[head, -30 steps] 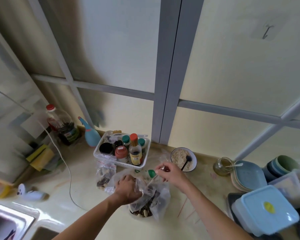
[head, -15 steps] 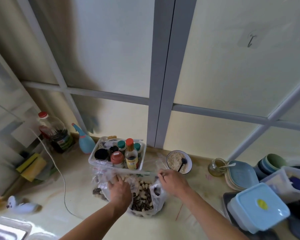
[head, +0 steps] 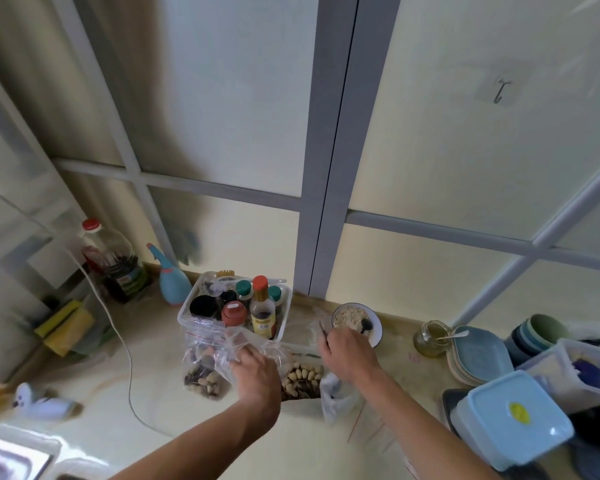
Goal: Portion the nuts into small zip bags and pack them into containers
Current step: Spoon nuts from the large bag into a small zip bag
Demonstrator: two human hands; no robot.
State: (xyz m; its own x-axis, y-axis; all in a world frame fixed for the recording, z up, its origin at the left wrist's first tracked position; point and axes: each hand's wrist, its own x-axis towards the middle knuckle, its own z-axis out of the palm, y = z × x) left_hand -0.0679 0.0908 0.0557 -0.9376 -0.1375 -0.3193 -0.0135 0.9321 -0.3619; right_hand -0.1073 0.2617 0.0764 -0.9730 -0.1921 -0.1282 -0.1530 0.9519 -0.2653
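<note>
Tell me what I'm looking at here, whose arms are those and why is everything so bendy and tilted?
There is no machine here. The arms belong to a person wearing a wide camera on their head, looking down at a kitchen counter, so straight lines look curved.

The left hand holds a clear plastic bag by its crumpled top. Nuts sit in the bottom of it. The right hand reaches toward the back, with something thin and dark at its fingertips; I cannot tell what. Between the hands lies a pile of more nuts.

Behind them stand a white basket of sauce bottles and a bowl of pale grains. On the right is a light blue container with its lid on.
</note>
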